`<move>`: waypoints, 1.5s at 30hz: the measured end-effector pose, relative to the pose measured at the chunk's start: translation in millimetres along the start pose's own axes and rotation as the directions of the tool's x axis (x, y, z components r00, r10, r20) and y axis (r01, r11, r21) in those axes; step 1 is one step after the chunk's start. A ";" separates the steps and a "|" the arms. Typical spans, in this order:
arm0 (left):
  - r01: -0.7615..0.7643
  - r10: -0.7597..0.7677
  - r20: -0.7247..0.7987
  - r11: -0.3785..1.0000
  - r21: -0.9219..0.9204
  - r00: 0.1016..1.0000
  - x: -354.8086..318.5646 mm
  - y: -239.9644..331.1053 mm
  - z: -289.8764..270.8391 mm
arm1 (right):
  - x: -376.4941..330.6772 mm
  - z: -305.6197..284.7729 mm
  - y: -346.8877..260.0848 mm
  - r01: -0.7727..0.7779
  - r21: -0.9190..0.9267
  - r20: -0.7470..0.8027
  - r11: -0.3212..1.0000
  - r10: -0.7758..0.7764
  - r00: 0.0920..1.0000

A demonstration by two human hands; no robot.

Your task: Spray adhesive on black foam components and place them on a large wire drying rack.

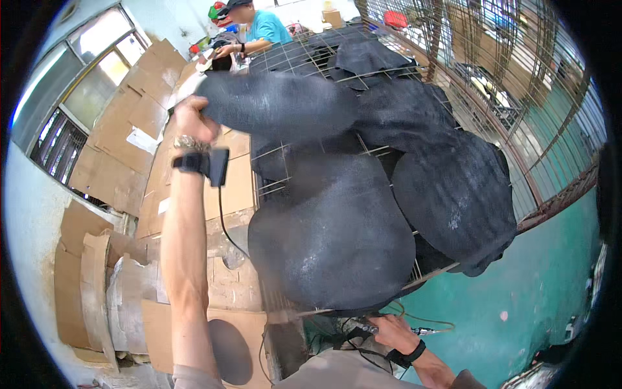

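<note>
In the head view, my left hand [196, 121], fingers pinched shut, grips the left end of a black sheet [278, 104]; its long axis runs rightward across the wire rack [431, 273]'s left edge. My right hand [394, 334], farther away below the near edge, seemingly clasps a hosed tool [424, 331].

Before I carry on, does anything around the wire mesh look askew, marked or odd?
Mildly, yes. The broad near black sheet and the right-hand black sheet show pale, patchy marks on otherwise dark surfaces; I can't tell whether that is damage. The right-hand one also seems to overhang the wire mesh.
</note>
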State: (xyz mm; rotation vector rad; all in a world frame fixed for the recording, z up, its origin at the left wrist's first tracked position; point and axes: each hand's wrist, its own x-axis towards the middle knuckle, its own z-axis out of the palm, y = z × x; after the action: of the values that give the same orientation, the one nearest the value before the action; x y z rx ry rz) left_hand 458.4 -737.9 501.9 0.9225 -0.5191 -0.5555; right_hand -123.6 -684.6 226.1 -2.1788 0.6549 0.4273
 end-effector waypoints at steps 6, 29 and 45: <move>0.581 -0.438 -0.382 0.619 0.528 0.814 -106.2 -88.6 -200.1 | 4.4 -13.4 -30.8 0.124 -0.077 0.106 0.989 -0.116 0.988; 0.997 -0.627 -0.776 -0.066 -0.037 -0.070 -983.1 -397.7 -208.0 | -24.5 -12.9 -243.3 0.718 0.118 0.366 0.686 -0.702 0.611; 0.115 -0.534 -0.762 0.787 -0.607 -0.366 -987.5 -393.5 -184.4 | -65.2 19.8 -312.4 0.872 0.031 0.332 0.488 -0.828 0.452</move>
State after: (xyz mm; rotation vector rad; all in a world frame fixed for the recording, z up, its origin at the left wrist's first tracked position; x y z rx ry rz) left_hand -246.3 -183.9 -98.4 0.9170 1.5367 -0.1991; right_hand 4.0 -479.3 435.3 -2.1841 -0.7205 0.2354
